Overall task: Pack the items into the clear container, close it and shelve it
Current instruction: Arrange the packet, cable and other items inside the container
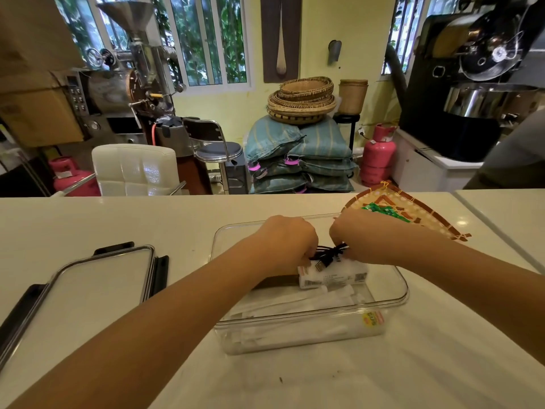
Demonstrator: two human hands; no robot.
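A clear plastic container (395, 302) stands open on the white counter in front of me. Inside lie white paper-wrapped packets (298, 305) and a white box (336, 276) with printed labels. Both hands are inside the container, above the box. My left hand (286, 243) and my right hand (356, 234) pinch a coiled black USB cable (327, 255) from either side, its plug hanging over the box. The container's lid (97, 278), clear with black latches, lies flat on the counter to the left.
A woven triangular fan (413, 214) with a green wrapper on it lies at the container's far right corner. The counter's far edge (177, 197) runs behind it. Beyond stand a white chair, a stool, stacked sacks, pink gas cylinders and roasting machines.
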